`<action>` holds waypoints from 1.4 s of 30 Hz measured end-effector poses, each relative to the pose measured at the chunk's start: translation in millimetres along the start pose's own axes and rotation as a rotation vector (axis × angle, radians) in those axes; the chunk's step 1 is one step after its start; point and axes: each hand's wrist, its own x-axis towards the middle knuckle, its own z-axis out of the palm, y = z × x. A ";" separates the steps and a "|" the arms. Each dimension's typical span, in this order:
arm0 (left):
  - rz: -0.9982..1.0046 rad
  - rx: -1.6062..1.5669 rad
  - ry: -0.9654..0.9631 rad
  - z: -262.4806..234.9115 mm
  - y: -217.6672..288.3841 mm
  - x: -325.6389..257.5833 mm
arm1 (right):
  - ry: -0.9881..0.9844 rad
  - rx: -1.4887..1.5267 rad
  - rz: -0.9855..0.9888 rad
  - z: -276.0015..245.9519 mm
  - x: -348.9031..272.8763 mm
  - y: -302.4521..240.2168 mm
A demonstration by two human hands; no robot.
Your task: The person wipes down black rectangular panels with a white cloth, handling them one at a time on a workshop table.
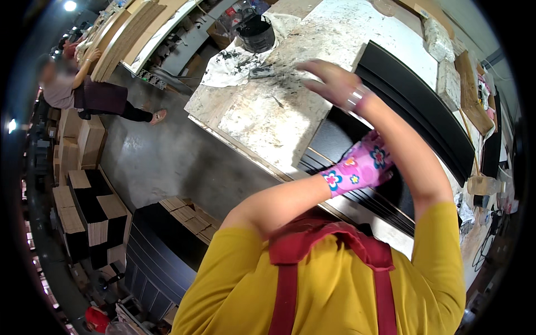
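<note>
My left hand [373,158], in a pink flowered glove, is at the black boards [340,132] stacked on the table in front of me. My right forearm covers part of it, so its fingers are mostly hidden and its grip cannot be made out. Bare and slightly blurred, my right hand [330,82] hovers over the far end of those boards, fingers stretched and apart, with nothing in it. A bracelet [355,98] circles the right wrist. Beyond my right arm lies a stack of long black boards [413,106].
A paint-stained worktable [245,120] carries a black bucket [256,34] and a smeared white cloth [226,68]. Wrapped white blocks [448,84] line the right side. More stacked boards [162,245] stand on the floor at left. A person [100,95] works at another bench.
</note>
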 end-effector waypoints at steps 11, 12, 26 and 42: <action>-0.261 -0.746 -0.005 8.5 -3.0 -16.8 | -0.001 -0.252 -0.061 101.1 124.8 0.3; -0.279 -0.704 -0.040 3.7 -1.1 -13.7 | 0.054 -0.210 -0.034 85.6 113.3 1.0; -0.059 0.050 -0.699 41.4 68.1 100.0 | 1.149 0.488 1.241 -136.2 -535.5 37.8; -0.003 0.167 -0.515 113.9 115.7 118.4 | 0.697 0.268 1.251 -111.0 -618.1 72.3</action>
